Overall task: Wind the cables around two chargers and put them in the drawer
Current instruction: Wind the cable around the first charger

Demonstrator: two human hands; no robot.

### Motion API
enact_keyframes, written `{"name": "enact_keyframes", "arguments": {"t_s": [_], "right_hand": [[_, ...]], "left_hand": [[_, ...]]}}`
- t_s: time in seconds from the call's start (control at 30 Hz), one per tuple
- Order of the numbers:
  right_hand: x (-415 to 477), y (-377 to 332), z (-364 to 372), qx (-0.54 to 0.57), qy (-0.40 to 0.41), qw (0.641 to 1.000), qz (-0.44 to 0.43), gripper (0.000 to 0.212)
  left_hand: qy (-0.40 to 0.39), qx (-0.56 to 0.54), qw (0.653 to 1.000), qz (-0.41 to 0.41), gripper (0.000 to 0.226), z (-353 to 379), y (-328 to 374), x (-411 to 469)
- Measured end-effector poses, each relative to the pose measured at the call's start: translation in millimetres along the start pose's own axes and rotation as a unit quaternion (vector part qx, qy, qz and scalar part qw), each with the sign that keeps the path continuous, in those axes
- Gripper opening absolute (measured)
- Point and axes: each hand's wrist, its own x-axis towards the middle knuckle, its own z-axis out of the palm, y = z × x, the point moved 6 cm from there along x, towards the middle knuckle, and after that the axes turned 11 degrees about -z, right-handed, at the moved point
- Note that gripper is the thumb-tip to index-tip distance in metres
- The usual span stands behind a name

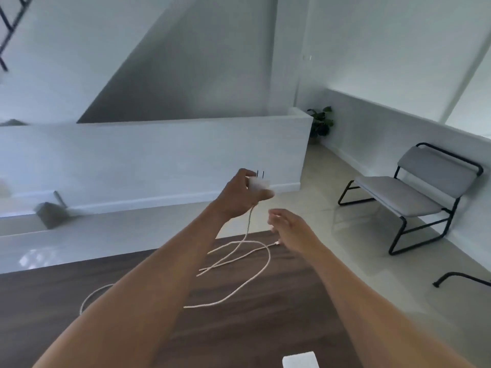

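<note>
Here we hold a white charger point(259, 184) above the dark wood-grain table point(239, 328).
Our left hand point(239, 197) wraps its fingers point(245, 173) round the smooth boxy plug, prongs up. The thin pale cable point(248, 224) hangs down and loops on the table. Our right hand point(289, 229) is blurred beside the cable's end, so we cannot tell its grip.

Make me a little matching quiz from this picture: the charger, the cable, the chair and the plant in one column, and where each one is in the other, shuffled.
Things:
1. charger
2. cable
3. chair
4. plant

Places:
A. far back, in the corner of the room
B. gripped in the left hand, prongs pointing up
C. hanging down and trailing in loose loops on the dark table
D. standing off to the right of the table

Pairs: 1-B, 2-C, 3-D, 4-A
</note>
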Motion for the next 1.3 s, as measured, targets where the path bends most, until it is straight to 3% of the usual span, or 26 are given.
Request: {"name": "enact_keyframes", "arguments": {"t_s": [0.23, 0.37, 0.53, 0.67, 0.83, 1.3], "right_hand": [[-2, -117, 14, 0.09, -0.037, 0.989, -0.11, 0.027], [-19, -154, 17, 0.126, -0.04, 0.982, -0.132, 0.025], [-41, -176, 12, 0.123, -0.059, 0.976, -0.17, 0.026], [-48, -187, 3, 0.103, -0.063, 0.973, -0.196, 0.023], [-51, -216, -11, 0.05, -0.066, 0.968, -0.235, 0.017], [-89, -334, -18, -0.175, -0.066, 0.93, -0.317, 0.021]], "left_hand": [[0.057, -0.005, 0.998, 0.031, 0.039, -78, 57, -57], [0.052, 0.015, 0.998, 0.039, 0.026, -100, 88, -96], [0.042, -0.034, 0.998, 0.045, 0.016, -130, 126, -142], [0.001, -0.015, 0.996, 0.083, 0.021, -140, 142, -181], [0.013, 0.095, 0.992, 0.087, 0.051, -154, 123, -219], [-0.003, 0.186, 0.982, 0.037, 0.037, -193, 91, -274]]}}
